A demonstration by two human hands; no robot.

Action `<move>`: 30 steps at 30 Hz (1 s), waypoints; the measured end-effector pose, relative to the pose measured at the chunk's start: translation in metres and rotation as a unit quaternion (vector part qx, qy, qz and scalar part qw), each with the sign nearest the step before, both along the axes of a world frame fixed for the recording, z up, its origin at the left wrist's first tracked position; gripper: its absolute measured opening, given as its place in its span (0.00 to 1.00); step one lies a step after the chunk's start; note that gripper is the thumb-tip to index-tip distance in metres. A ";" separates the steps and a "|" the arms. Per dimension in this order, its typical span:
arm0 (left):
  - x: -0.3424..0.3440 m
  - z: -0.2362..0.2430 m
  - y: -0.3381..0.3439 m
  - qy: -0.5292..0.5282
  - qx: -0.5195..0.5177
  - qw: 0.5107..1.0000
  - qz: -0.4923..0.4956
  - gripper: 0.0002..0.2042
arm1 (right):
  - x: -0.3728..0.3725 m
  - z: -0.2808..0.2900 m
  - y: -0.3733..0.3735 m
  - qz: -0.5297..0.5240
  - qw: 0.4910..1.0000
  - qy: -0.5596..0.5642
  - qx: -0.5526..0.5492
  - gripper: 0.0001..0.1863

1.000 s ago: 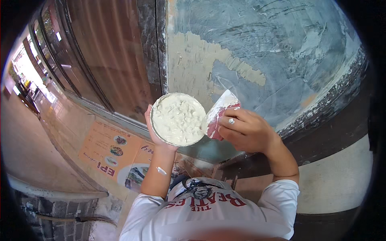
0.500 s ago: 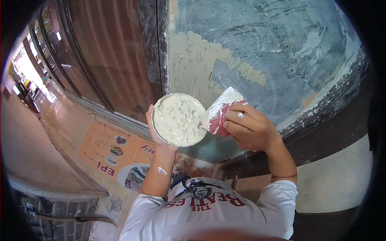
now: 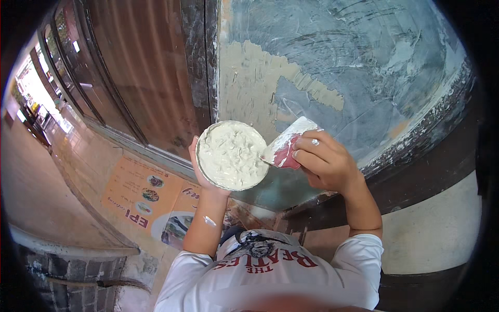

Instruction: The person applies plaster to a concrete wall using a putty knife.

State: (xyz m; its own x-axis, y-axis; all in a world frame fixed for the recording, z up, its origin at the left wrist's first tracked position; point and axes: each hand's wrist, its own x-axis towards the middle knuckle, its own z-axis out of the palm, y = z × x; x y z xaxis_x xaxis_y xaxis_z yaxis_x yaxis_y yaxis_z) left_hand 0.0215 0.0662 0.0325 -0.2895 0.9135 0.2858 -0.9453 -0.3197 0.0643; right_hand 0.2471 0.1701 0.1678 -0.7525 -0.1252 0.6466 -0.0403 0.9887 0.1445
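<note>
A round tub of off-white putty [image 3: 233,156] rests in my left hand [image 3: 199,169], whose fingers curl round its left side and underneath. My right hand [image 3: 327,162] pinches a red putty scraper [image 3: 287,151] smeared with white paste. One corner of the scraper touches the tub's right rim. Ahead stands a blue-grey wall [image 3: 358,62] with a fresh beige putty patch [image 3: 249,78] on its left part, ending in a ragged edge. White smears mark my right fingers and left forearm. The tub's underside is hidden.
A brown door or panel [image 3: 140,67] with a dark frame adjoins the wall on the left. An orange printed banner [image 3: 135,192] lies on the floor at lower left. Grey brickwork [image 3: 78,273] shows at bottom left, and a dark band [image 3: 416,179] runs along the wall's lower right.
My right hand and the scraper have shifted slightly, the scraper's top edge tilting a little right and down by the tub's rim. My left hand and the tub stay nearly still.
</note>
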 end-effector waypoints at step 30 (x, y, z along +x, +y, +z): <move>0.006 0.008 0.003 0.014 -0.089 0.995 0.044 0.35 | -0.002 -0.010 0.001 0.030 0.998 -0.016 -0.044 0.15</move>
